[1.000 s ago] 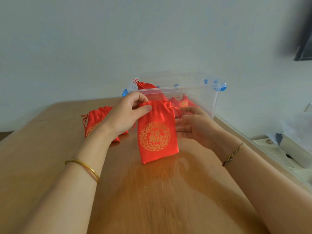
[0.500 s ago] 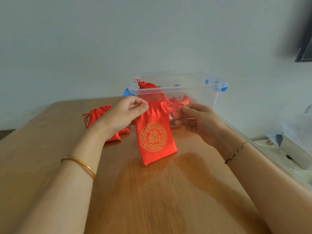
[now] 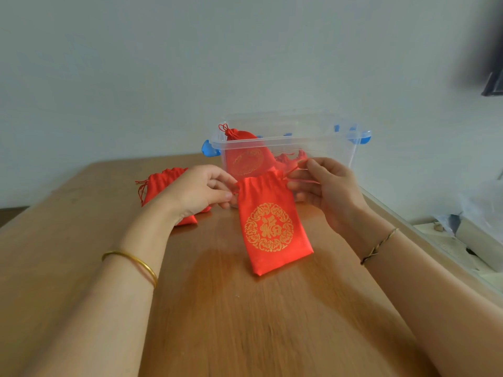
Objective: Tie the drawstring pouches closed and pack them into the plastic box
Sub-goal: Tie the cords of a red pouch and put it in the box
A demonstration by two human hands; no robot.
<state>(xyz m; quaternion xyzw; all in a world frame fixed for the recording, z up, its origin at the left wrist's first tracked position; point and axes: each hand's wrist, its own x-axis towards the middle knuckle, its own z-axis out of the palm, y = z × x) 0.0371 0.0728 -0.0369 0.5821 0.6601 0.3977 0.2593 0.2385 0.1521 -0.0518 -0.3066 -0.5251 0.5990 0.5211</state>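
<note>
Both hands (image 3: pixel 200 190) (image 3: pixel 329 186) pinch one pouch's (image 3: pixel 272 227) cords; perhaps two more lie boxed (image 3: pixel 285 144).

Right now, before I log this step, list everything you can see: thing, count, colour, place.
held pouch: 1, red with gold emblem, upright on the table centre, mouth gathered
loose pouches: at least 1, red, behind the left hand
packed pouches: at least 2, red, inside the box
plastic box: 1, clear with blue latches, far table edge
table: 1, brown wood
left hand: pinching the left cord, gold bangle
right hand: pulling the right cord, braided bracelet
</note>
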